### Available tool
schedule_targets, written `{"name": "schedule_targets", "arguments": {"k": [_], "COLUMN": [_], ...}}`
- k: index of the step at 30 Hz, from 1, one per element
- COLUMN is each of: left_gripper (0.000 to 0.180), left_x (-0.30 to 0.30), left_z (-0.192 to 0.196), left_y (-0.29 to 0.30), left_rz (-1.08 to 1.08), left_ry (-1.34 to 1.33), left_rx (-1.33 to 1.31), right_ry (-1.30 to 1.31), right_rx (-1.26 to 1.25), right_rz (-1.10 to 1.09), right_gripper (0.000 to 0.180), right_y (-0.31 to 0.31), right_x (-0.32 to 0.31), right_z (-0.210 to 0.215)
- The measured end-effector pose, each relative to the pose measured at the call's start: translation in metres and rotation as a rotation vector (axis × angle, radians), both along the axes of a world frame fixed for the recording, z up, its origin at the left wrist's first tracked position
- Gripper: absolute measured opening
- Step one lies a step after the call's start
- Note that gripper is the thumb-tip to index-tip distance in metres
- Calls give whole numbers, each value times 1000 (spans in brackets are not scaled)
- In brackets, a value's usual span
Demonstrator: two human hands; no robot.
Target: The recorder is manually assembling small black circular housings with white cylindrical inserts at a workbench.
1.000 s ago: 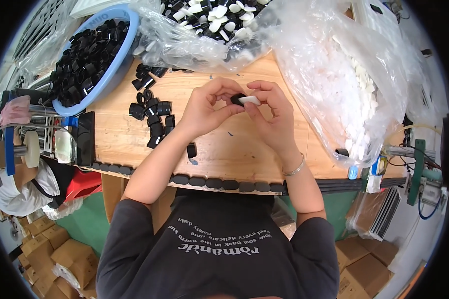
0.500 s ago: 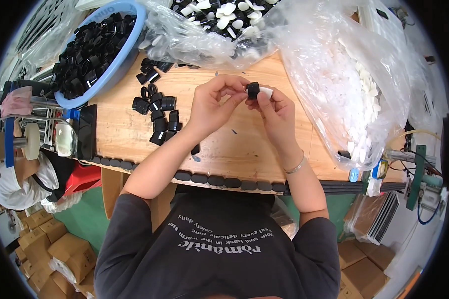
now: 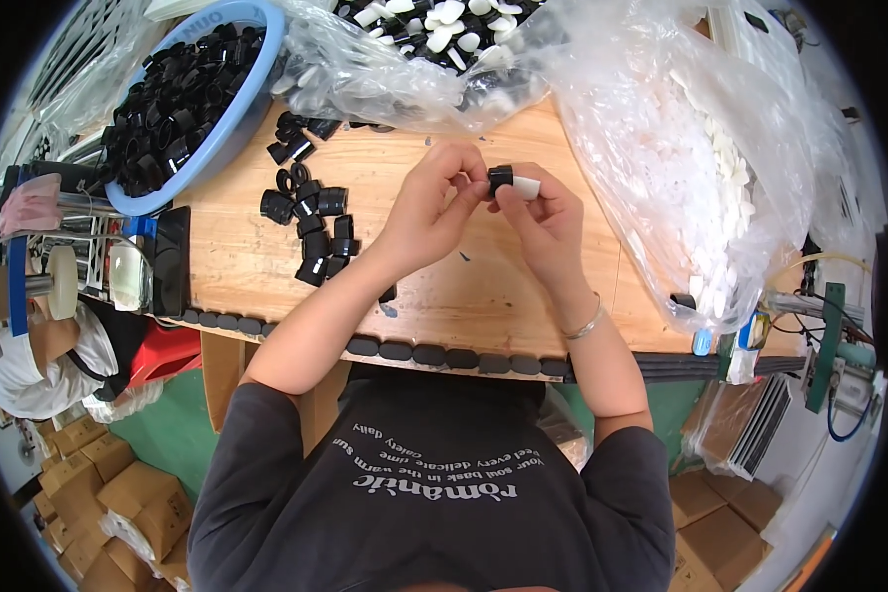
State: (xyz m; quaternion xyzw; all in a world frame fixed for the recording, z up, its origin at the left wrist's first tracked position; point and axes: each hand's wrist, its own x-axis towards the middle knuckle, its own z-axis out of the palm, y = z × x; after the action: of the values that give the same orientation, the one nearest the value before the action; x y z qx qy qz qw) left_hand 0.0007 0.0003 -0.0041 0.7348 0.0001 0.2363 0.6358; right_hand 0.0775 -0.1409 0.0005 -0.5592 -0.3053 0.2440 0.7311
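Note:
Above the middle of the wooden table, my two hands meet at a short black plastic sleeve (image 3: 500, 177) with a flat white rounded piece (image 3: 527, 187) sticking out of its right side. My left hand (image 3: 426, 205) is closed, thumb and forefinger pinching the sleeve's left end. From the right, my right hand (image 3: 551, 225) grips the sleeve and white piece, its thumb against the lower side. How deep the white piece sits inside is hidden. Several loose black sleeves (image 3: 313, 245) lie left of my left forearm.
A blue basin (image 3: 266, 109) full of black sleeves stands at the far left. An open clear bag (image 3: 395, 104) at the back holds black and white pieces; another bag (image 3: 631, 187) of white pieces lies at right. Black padding (image 3: 429, 356) lines the table's front edge.
More of the white piece shows beyond the sleeve now, and my right thumb has shifted slightly left onto the sleeve. Both hands stay in nearly the same place.

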Motion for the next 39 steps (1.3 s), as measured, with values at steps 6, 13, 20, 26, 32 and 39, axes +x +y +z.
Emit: {"name": "schedule_targets", "arguments": {"k": [6, 13, 20, 26, 32, 39], "left_gripper": [9, 3, 7, 3, 5, 9], "left_x": [1, -1, -2, -1, -2, -6], "left_z": [-5, 7, 6, 3, 2, 2], "left_y": [-7, -8, -3, -3, 6, -6], "left_rz": [83, 28, 107, 5, -27, -51], "left_ry": [2, 100, -12, 72, 25, 106], "left_rx": [-44, -244, 88, -153, 110, -299], "right_ry": [-1, -78, -9, -58, -408, -304], "right_rx": [153, 87, 95, 31, -103, 77], "right_rz": [-261, -229, -204, -213, -211, -317], "right_gripper": [28, 42, 45, 46, 35, 24], "right_y": [12, 8, 6, 2, -4, 0], "right_x": [-8, -8, -7, -5, -4, -6], "right_z": [3, 9, 8, 13, 12, 11]}}
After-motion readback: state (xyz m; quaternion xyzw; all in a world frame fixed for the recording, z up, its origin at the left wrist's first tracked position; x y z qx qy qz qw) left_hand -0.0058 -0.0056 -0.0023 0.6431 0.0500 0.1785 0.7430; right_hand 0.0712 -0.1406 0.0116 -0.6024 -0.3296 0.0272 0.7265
